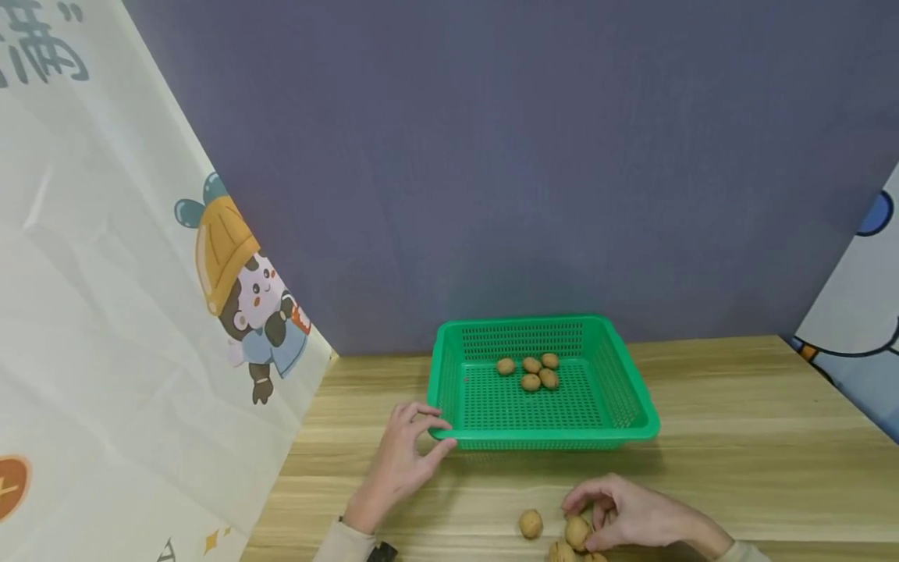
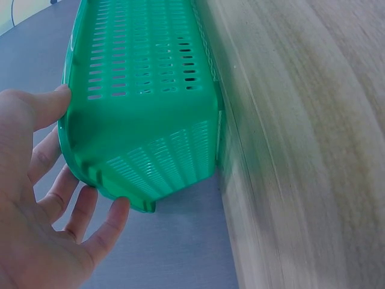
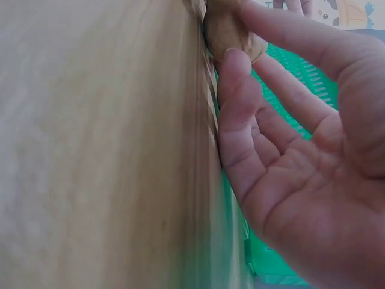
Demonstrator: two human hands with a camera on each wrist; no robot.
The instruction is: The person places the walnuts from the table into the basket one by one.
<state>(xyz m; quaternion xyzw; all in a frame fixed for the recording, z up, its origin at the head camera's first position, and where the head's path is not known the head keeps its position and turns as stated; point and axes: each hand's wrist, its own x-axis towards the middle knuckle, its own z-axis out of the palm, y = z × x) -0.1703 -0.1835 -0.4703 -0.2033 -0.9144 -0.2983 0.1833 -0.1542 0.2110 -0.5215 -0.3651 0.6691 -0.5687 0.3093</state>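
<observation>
A green plastic basket [image 1: 541, 439] with slotted walls stands on the wooden table, with several walnuts [image 1: 531, 382] on its floor. My left hand [image 1: 403, 460] holds the basket's near-left corner, thumb at the front rim and fingers along the side rim; the left wrist view shows these fingertips [image 2: 120, 208] against the rim. In front of the basket, my right hand [image 1: 632, 515] has thumb and fingers around a walnut [image 1: 577, 534]. That walnut [image 3: 225, 30] appears between the fingertips at the top of the right wrist view. Two more walnuts [image 1: 562, 552] lie right below it, partly cut off.
A single walnut [image 1: 531, 524] lies on the table [image 1: 730, 437] left of the right hand. Behind the basket rises a dark grey-blue wall panel [image 1: 520, 172]. A white sheet with cartoon prints [image 1: 105, 273] borders the table on the left; another printed panel [image 1: 853, 312] is at the right.
</observation>
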